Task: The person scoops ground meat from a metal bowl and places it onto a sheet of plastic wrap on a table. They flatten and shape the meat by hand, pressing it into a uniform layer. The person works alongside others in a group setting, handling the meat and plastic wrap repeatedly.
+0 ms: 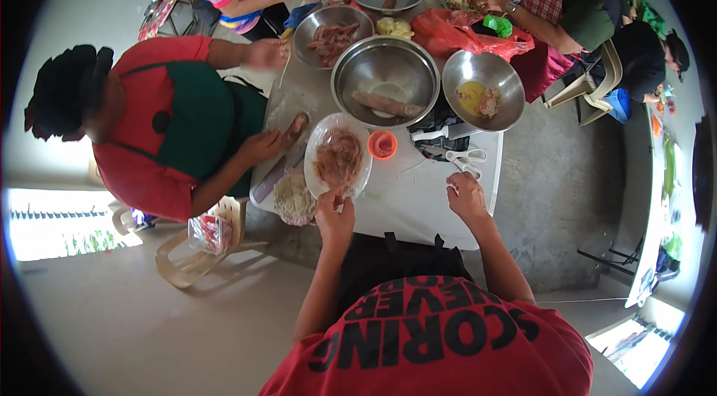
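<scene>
My left hand (334, 218) is at the near edge of a white oval plate (313, 136) that holds raw pinkish ground meat (338, 159). Its fingers are pinched together by the meat and rim; what they grip is hard to make out. My right hand (467, 196) hovers over the table's near right side, fingers loosely bent and apart, holding nothing visible. Just beyond it lie white-handled scissors (468, 160). An orange cup (382, 144) stands beside the plate. Behind that, a large steel bowl (343, 90) contains a long wrapped roll (386, 104).
A steel bowl (502, 82) with yellow liquid and meat stands right; another bowl (302, 41) holds meat strips. A red plastic bag (455, 30) lies behind. At left, a person in a green apron (196, 108) handles a roll (296, 129). Other people work across the table (396, 202).
</scene>
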Demonstrator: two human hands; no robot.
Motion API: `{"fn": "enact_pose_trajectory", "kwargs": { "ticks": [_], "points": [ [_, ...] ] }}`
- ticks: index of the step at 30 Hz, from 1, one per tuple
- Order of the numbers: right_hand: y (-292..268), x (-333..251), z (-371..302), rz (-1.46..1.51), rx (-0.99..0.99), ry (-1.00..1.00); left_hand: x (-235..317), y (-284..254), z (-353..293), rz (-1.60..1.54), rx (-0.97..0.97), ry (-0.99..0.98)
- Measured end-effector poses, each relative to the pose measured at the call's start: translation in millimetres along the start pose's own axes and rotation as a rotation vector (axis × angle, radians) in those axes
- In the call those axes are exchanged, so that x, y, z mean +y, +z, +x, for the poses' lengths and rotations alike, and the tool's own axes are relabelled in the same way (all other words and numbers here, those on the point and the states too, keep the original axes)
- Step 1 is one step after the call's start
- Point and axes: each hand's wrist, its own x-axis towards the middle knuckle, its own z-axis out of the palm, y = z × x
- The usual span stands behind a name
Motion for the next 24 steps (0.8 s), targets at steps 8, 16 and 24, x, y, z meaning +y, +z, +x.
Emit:
{"fn": "enact_pose_trajectory", "kwargs": {
  "ticks": [8, 16, 24],
  "points": [
    [5.0, 1.0, -18.3, 0.093, -0.025, -0.046, -12.8, -25.5, -16.0, 0.078, 0.025, -0.154],
    [31.6, -16.5, -48.0, 0.065, -0.002, -0.004, -67.2, -41.1, 1.8, 0.077, 0.023, -0.144],
    [80.7, -74.1, -63.3, 0.127, 0.023, 0.059, -99.5, -58.4, 33.7, 0.103, -0.219, -0.085]
  ]
}}
